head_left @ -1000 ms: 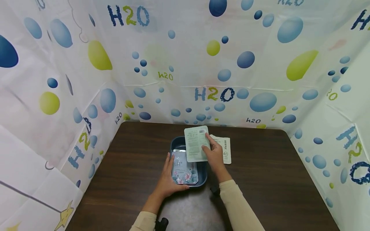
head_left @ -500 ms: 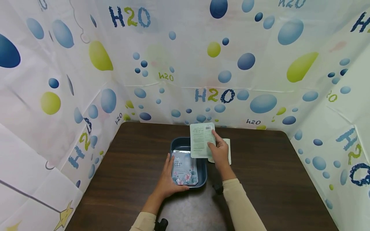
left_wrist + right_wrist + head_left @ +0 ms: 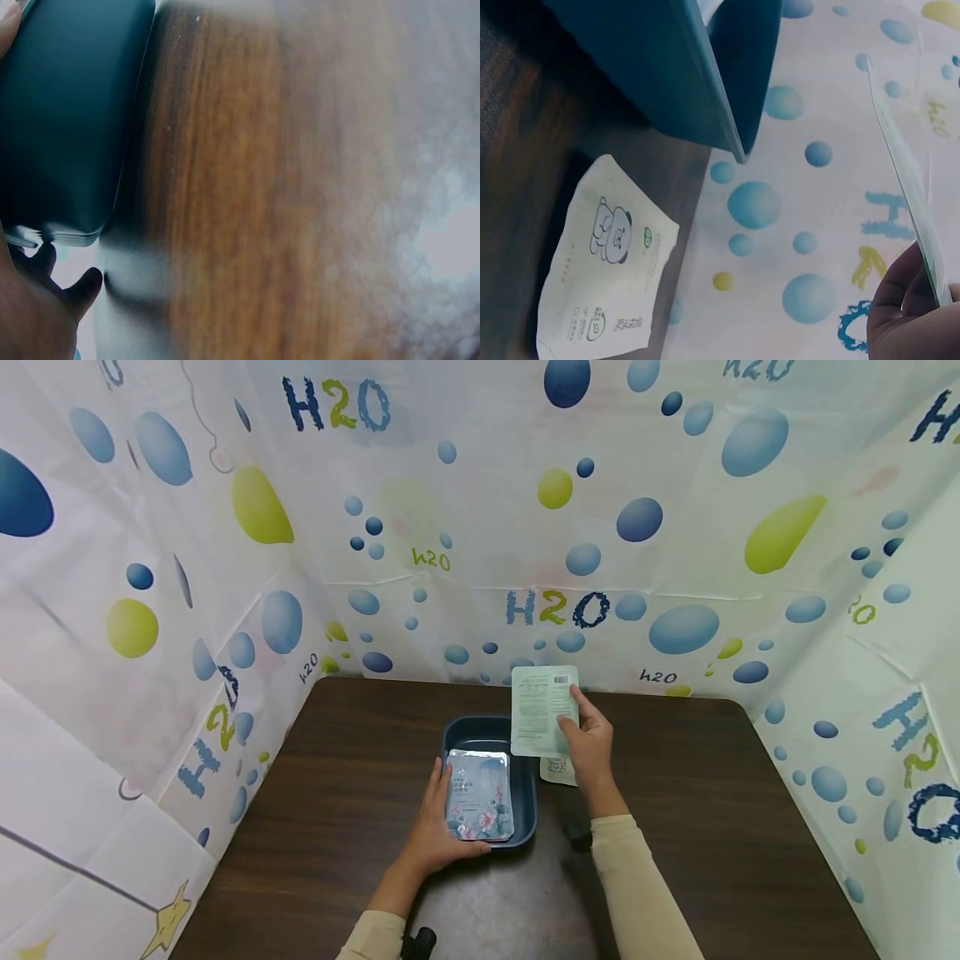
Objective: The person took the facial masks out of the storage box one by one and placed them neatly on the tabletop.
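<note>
My right hand pinches a pale green flat packet printed with small text and a barcode, thumb on its face. It is lifted over the right side of a blue plastic bin. Edge-on, the green packet also shows in the right wrist view. My left hand rests against the bin's left side and front corner, fingers fairly straight and thumb spread. Inside the bin lies a silvery-blue packet with pink flowers. A cream packet with a bear drawing lies right of the bin, partly covered in the head view.
A dark wood-grain table carries everything. Behind it and at both sides hangs a white curtain with blue and green spots. Dark wrist-camera mounts sit at both cuffs, such as the left mount.
My right hand has moved the green packet up and to the right, off the flowered packet and over the cream one's upper part. The left hand and bin have stayed put.
</note>
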A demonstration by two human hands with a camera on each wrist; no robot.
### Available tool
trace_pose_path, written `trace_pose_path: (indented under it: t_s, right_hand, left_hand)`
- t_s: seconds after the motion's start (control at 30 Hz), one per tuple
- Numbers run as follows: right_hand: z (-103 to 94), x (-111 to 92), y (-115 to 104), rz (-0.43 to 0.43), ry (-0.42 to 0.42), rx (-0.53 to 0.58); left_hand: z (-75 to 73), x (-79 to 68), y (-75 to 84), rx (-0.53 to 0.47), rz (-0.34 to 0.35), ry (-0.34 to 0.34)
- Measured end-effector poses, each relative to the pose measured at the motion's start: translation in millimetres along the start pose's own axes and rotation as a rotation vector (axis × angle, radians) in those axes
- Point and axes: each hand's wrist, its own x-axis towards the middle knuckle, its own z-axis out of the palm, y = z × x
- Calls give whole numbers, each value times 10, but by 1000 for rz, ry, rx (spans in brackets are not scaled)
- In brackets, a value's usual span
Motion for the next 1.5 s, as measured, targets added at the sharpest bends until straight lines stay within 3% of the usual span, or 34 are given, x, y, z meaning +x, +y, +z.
trace_pose_path:
  t_s: [0.57,1.07,1.5]
  right_hand:
    - [-197,116,-48,-26,39,11]
    - [-421,211,-24,-14,127,-9]
    - [-636,308,57,14,198,-91]
  left_hand:
    - [8,2,-16,-12,-15,-5]
    - [0,1,-4,-11,-17,-3]
    - [1,-7,-9,-17,-13,5]
